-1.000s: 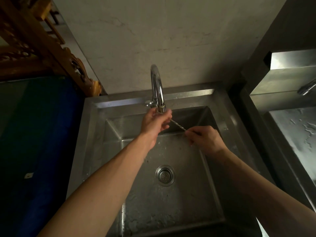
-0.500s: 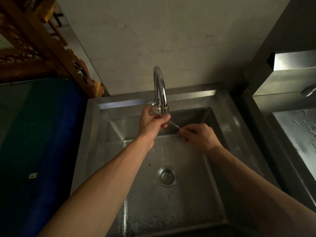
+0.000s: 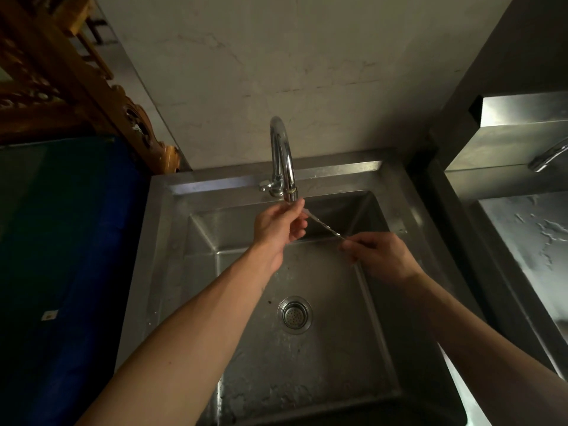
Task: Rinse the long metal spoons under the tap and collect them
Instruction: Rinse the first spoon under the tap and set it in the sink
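A long thin metal spoon [image 3: 325,226] with a twisted stem stretches between my two hands over the steel sink [image 3: 172,241]. My left hand [image 3: 278,232] pinches its upper end right under the spout of the chrome tap [image 3: 281,158]; the spoon's bowl is hidden by those fingers. My right hand [image 3: 379,256] grips the lower end of the stem, to the right and a little lower. Running water cannot be made out in the dim light.
A round drain strainer [image 3: 294,314] sits in the wet sink floor. A second steel basin [image 3: 528,238] with its own tap [image 3: 548,158] lies to the right. A blue surface [image 3: 61,241] and carved wooden furniture [image 3: 76,87] are on the left.
My left hand has slid along the spoon up to just under the spout. My right hand keeps its grip on the other end.
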Demonstrator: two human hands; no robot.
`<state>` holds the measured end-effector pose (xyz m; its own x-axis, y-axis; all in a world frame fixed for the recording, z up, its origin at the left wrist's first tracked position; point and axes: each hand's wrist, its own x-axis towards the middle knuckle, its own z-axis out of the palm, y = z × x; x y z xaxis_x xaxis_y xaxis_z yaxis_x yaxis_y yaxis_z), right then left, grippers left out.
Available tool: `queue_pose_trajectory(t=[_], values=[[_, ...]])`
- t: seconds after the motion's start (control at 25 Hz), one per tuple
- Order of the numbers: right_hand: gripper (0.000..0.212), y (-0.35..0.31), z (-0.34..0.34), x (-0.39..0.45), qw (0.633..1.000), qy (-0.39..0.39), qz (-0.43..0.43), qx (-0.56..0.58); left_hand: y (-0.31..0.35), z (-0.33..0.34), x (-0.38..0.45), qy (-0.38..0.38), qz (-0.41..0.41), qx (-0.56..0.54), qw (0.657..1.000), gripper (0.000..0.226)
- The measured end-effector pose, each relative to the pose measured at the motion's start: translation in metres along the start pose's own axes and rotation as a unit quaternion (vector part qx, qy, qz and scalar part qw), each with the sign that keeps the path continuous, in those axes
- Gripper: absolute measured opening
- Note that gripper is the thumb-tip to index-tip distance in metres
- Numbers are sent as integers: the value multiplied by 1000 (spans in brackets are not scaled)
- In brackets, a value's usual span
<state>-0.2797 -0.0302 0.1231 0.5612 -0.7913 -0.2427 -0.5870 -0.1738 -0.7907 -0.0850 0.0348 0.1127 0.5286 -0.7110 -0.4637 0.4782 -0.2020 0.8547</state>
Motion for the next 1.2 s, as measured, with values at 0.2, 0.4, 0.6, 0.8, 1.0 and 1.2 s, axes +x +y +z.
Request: queue_pose_trajectory(t=[0.2,0.4,0.6,0.8,1.0,1.2], values=[[15,0,0,-4,998,43,16,-41,-1,-3,-1,14,-33,-36,999,6],[12,-11,14,-9,989,114,1,-90,1,0,0,88,27,26,995,14],[14,-17,14,-4,989,125,5,-82,3,-4,2,49,35,52,997,9],[11,-20,14,-1,990,124,7,-71,5,-7,5,58,22,13,998,17],[7,-19,16,1,992,122,12,-34,8,-5,4,35,44,48,997,17],[11,-21,12,5,992,125,9,-28,14,-5,3,9,48,25,998,13]])
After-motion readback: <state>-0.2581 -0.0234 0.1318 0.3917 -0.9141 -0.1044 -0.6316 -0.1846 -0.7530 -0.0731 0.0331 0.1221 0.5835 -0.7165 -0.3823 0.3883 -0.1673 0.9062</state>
